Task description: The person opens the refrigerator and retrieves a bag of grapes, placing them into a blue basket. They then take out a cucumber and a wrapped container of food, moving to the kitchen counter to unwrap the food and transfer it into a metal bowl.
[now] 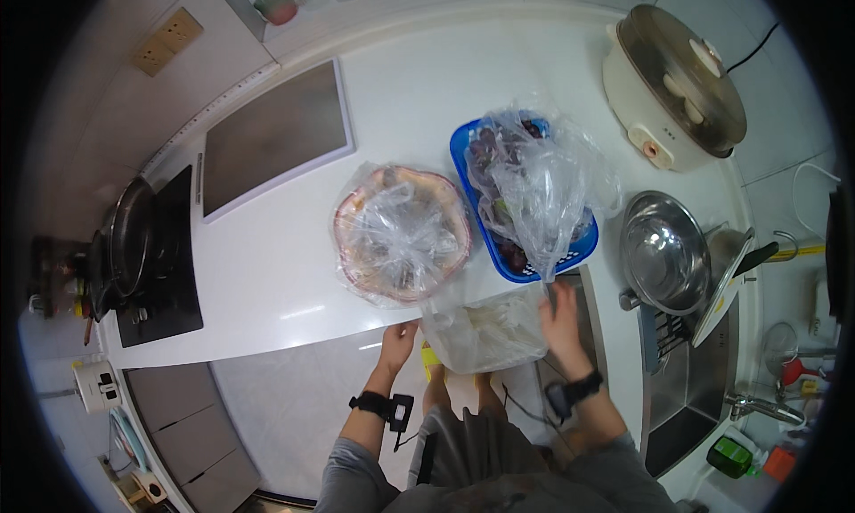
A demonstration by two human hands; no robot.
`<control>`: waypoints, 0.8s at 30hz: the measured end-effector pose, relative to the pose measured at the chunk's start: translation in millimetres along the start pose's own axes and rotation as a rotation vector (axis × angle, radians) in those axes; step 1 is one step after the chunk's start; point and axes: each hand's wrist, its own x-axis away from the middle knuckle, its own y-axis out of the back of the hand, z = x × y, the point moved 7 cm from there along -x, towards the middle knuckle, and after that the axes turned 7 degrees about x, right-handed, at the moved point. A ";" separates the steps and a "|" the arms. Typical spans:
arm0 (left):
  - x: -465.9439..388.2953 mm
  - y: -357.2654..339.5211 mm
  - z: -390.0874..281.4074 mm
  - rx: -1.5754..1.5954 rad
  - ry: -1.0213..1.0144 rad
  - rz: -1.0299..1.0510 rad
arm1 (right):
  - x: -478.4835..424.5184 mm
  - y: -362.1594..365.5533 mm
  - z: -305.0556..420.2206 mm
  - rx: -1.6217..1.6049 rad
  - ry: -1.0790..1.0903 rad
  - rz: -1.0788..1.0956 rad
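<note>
A translucent plastic bag (491, 332) hangs at the counter's front edge between my two hands. My left hand (399, 343), fingers curled, is by the bag's left upper side; whether it grips the film is hard to see. At the bag's right upper edge is my right hand (562, 312), slightly blurred, its grip unclear. Just beyond, a blue plastic basket (494, 242) holds dark round fruit, like grapes, in a clear plastic bag (544, 192). Left of the basket, a round, red-rimmed item (347, 246) sits wrapped in clear plastic, gathered in the middle.
A grey panel with a white frame (277, 139) lies back left, near a black cooktop (180, 266) with pans. At right stand a lidded electric cooker (668, 99), a stainless steel bowl (661, 252) and a dish rack (668, 336) beside the sink (691, 379). A cable runs near the feet.
</note>
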 end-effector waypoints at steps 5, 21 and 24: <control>47.2 -15.1 -79.8 -0.257 -0.029 0.058 | 66.1 -70.4 53.3 0.284 0.368 0.439; 61.2 -29.3 -377.4 -0.731 -0.938 -0.039 | -25.3 44.5 258.3 -0.278 0.412 0.244; 3.4 -31.8 -351.7 -0.825 -0.864 0.206 | -43.6 20.6 272.4 -0.130 0.398 0.079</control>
